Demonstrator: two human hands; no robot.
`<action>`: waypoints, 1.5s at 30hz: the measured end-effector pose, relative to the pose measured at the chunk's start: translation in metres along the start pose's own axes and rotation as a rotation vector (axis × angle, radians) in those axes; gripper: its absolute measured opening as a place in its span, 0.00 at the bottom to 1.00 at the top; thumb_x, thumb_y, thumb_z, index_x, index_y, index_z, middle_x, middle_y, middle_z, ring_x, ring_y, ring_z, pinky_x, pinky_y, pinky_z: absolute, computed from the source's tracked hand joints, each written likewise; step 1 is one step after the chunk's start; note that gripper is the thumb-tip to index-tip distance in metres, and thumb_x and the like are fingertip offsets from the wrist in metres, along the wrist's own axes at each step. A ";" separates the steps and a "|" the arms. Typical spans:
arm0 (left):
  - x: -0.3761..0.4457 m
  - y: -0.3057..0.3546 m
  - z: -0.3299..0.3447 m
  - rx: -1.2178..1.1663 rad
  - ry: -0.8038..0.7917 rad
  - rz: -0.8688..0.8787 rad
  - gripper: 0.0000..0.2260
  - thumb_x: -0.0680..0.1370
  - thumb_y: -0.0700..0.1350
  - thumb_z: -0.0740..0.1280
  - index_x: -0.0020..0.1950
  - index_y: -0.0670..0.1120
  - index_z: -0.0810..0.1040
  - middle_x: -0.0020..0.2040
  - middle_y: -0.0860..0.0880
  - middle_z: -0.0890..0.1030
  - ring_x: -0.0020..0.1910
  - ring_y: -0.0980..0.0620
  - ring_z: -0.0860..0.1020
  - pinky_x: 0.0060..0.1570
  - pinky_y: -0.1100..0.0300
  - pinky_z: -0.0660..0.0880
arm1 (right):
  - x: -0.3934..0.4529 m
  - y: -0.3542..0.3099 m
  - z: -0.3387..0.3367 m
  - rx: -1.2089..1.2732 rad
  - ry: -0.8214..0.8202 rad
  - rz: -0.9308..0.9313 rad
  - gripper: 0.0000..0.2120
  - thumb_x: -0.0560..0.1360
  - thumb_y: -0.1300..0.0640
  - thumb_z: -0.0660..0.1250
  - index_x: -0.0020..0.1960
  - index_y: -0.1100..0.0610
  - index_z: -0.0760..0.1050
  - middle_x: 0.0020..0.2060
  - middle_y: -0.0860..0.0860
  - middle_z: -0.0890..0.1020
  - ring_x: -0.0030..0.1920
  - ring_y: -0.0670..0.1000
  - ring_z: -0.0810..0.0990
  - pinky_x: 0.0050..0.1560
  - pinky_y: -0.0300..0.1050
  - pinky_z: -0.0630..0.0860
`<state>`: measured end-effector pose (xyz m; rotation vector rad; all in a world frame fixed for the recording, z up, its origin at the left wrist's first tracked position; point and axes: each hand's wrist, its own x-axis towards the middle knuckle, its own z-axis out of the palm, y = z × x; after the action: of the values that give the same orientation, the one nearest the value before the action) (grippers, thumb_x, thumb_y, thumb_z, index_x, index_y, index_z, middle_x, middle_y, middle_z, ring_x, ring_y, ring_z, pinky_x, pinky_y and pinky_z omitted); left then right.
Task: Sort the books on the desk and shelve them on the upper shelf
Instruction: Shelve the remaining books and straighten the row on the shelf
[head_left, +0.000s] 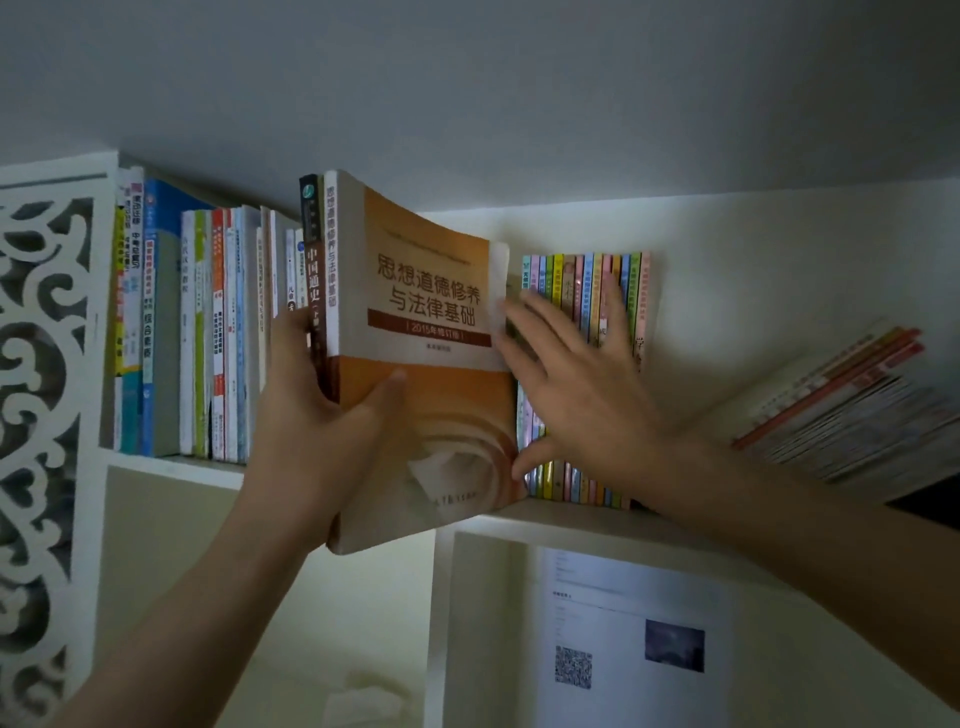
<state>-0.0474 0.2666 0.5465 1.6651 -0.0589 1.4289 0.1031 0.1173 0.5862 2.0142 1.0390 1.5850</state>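
Gripping two books (415, 332) at their lower spine, at nine o'clock, the left hand (332, 436) is closed; the right hand (582, 395), spread flat, is pressing colourful books (587, 291) at three o'clock.

Left hand (332, 421) raised, fingers (384, 400) clamped, right hand (576, 395) raised, fingers spread flat
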 end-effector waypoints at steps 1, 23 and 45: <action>-0.002 -0.001 -0.001 -0.016 0.002 -0.009 0.22 0.74 0.43 0.71 0.61 0.57 0.64 0.52 0.60 0.78 0.46 0.60 0.80 0.31 0.67 0.78 | -0.004 -0.003 0.004 0.026 0.014 -0.014 0.58 0.56 0.22 0.66 0.73 0.60 0.66 0.74 0.58 0.65 0.76 0.59 0.59 0.67 0.77 0.52; 0.025 0.012 0.005 0.180 -0.084 0.070 0.20 0.74 0.44 0.70 0.60 0.56 0.64 0.48 0.61 0.74 0.44 0.60 0.76 0.36 0.64 0.72 | -0.005 0.020 0.018 0.109 0.048 -0.082 0.50 0.63 0.17 0.50 0.71 0.50 0.70 0.58 0.52 0.77 0.68 0.60 0.67 0.66 0.79 0.45; 0.022 0.013 0.002 0.139 -0.016 0.044 0.21 0.74 0.42 0.71 0.60 0.53 0.64 0.48 0.59 0.75 0.44 0.60 0.76 0.35 0.65 0.72 | -0.019 0.004 0.006 0.121 -0.092 -0.019 0.39 0.73 0.28 0.56 0.75 0.52 0.65 0.57 0.48 0.83 0.68 0.53 0.72 0.67 0.77 0.38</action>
<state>-0.0464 0.2690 0.5724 1.7986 -0.0052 1.4807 0.1080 0.1009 0.5746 2.1279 1.1404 1.4370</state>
